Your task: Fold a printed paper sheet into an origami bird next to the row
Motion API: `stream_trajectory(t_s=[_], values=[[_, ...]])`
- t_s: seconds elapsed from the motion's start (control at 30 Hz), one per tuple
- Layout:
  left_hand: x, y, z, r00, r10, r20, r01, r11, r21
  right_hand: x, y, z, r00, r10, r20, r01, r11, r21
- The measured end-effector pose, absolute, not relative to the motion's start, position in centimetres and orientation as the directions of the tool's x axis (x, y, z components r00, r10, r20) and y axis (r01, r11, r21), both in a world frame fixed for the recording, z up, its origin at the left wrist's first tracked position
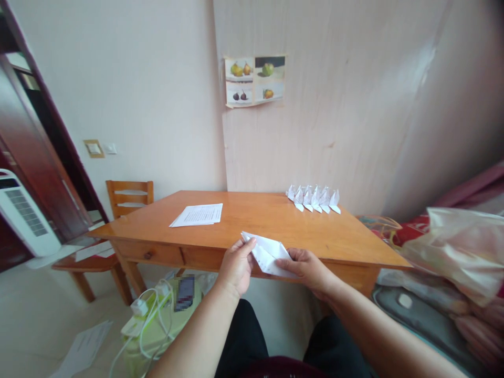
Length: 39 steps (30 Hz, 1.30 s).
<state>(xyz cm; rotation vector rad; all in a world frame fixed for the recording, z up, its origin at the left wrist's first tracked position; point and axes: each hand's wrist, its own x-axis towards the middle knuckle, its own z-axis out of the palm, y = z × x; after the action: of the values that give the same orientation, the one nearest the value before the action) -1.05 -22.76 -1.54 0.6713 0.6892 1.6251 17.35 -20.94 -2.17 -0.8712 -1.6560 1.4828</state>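
A white sheet of printed paper, folded into a pointed, many-sided shape, is the folded paper (pixel 270 253) between my hands, just over the table's front edge. My left hand (pixel 238 266) pinches its left corner, thumb on top. On the other side my right hand (pixel 302 265) grips the right end, with the thumb lying across the near face and the fingers behind, partly hidden. Farther back at the right of the table stand several folded paper figures (pixel 315 198) in rows. A stack of printed sheets (pixel 199 214) lies at the table's left.
The wooden table (pixel 252 210) stands against the wall. At left are a wooden chair (pixel 129 194) and a white upright appliance (pixel 25 215). Below, a green stool (pixel 157 325) holds cables and a phone (pixel 185 293). Plastic bags (pixel 457 247) crowd the right side.
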Motion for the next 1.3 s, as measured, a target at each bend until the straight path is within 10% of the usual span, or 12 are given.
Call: stream_trajectory(t_s=[0.87, 1.3], values=[[-4.1, -3.3, 0.6, -0.328, 0.929, -0.173, -0.683, -0.107, 0.722, 20.2, -6.8, -1.4, -0.369, 0.929, 0.033, 0.093, 0.073, -0.993], [-2.8, 4.1, -0.6, -0.486, 0.874, 0.025, -0.367, -0.229, 0.902, 18.0, 1.6, -1.0, -0.312, 0.949, -0.047, 0.026, -0.041, -0.999]])
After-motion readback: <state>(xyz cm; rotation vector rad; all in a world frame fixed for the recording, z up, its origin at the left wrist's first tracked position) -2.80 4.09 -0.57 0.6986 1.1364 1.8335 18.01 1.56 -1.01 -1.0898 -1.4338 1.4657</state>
